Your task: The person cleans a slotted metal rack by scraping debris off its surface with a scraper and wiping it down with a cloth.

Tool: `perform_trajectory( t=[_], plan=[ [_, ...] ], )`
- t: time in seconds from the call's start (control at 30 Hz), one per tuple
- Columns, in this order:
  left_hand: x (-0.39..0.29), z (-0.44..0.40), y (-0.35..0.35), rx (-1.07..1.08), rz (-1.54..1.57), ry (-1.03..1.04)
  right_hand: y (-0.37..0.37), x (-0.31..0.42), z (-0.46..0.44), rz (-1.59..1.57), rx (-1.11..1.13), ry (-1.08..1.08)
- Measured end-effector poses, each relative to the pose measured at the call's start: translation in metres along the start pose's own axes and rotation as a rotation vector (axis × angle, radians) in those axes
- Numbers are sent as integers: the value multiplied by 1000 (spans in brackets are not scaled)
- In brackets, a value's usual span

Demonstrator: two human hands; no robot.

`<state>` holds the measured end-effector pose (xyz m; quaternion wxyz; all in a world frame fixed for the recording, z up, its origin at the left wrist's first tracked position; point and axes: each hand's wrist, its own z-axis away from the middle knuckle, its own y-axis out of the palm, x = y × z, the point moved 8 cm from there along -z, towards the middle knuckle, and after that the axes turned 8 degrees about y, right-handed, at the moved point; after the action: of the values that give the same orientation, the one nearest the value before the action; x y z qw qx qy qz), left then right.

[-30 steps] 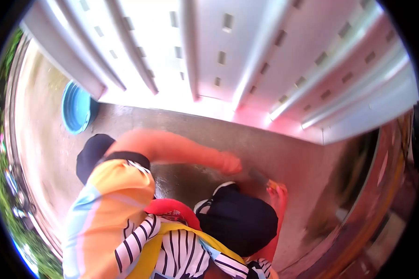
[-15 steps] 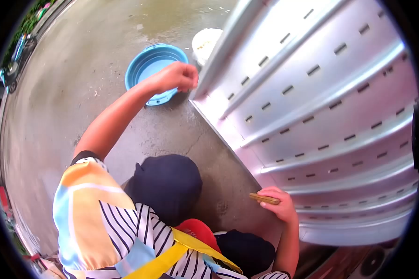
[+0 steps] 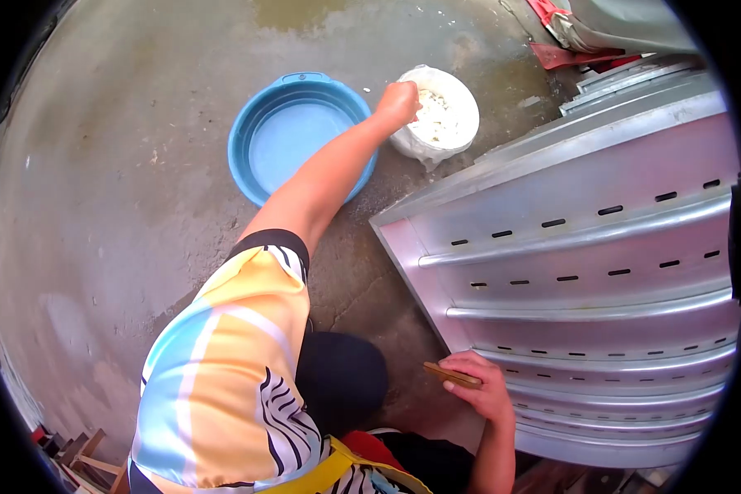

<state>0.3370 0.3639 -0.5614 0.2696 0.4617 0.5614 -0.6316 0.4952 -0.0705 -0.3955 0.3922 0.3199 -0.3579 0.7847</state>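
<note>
My left hand (image 3: 399,104) reaches out over the near-left rim of a white bucket (image 3: 467,111), its fingers curled closed; whatever they may hold is hidden. Whitish bits (image 3: 438,122) lie inside that bucket, which has a plastic-like film around its lower side. Under my left forearm stands a round blue basin (image 3: 284,152) with nothing visible in it. My right hand (image 3: 486,387), low on the right, is closed around a short, flat brown piece that looks like wood (image 3: 454,375). It is close to the edge of a large silver metal panel (image 3: 552,263) with ribs and rows of slots.
Wet concrete floor (image 3: 123,181) spreads to the left. The panel fills the right side. Behind it are stacked metal pieces (image 3: 634,86) and a red object (image 3: 568,56). Wooden slats (image 3: 95,465) are at the lower left. My dark-clad knee (image 3: 342,375) is near the middle.
My left hand has gone from above the blue basin to the white bucket. The view has shifted, bringing the bucket fully into sight. My right hand keeps hold of the brown piece.
</note>
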Motion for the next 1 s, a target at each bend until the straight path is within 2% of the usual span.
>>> perform_trajectory(
  t=[0.03, 0.13, 0.17, 0.27, 0.33, 0.37, 0.43, 0.47, 0.53, 0.6, 0.67, 0.77, 0.87, 0.93, 1.0],
  plan=[
    [-1, -1, 1, -9, -81, 19, 1, 3, -7, 2, -9, 0],
    [-10, -5, 9, -179, -153, 351, 6, 17, -25, 3, -29, -12],
    [0, -10, 14, -127, -60, 323, 6, 25, -31, 1, -36, -25],
    [-14, 10, -24, -57, -146, 192, -1, 61, -45, 45, -137, -153],
    [-8, 38, -80, -247, -217, 149, -7, 93, -56, 139, -260, -282],
    [10, 53, -106, -362, -268, 203, -9, 113, -62, 206, -344, -356],
    [33, 94, -161, -478, -676, 292, -7, 151, -80, 382, -504, -518],
    [40, 117, -188, -516, -817, 247, -4, 167, -91, 490, -576, -605],
    [77, 162, -231, -563, -978, -36, -1, 185, -122, 655, -631, -673],
    [138, 198, -245, -321, -731, -423, -5, 201, -156, 736, -652, -690],
    [168, 223, -244, -267, -516, -414, -14, 216, -196, 845, -656, -622],
    [179, 243, -238, -238, -261, -440, -34, 223, -254, 1065, -781, -503],
    [176, 247, -242, -192, -133, -448, -21, 235, -249, 1095, -658, -476],
    [172, 248, -253, -132, -6, -442, 1, 234, -223, 987, -581, -545],
    [175, 248, -265, -101, -27, -445, 20, 212, -194, 916, -493, -568]
  ],
)
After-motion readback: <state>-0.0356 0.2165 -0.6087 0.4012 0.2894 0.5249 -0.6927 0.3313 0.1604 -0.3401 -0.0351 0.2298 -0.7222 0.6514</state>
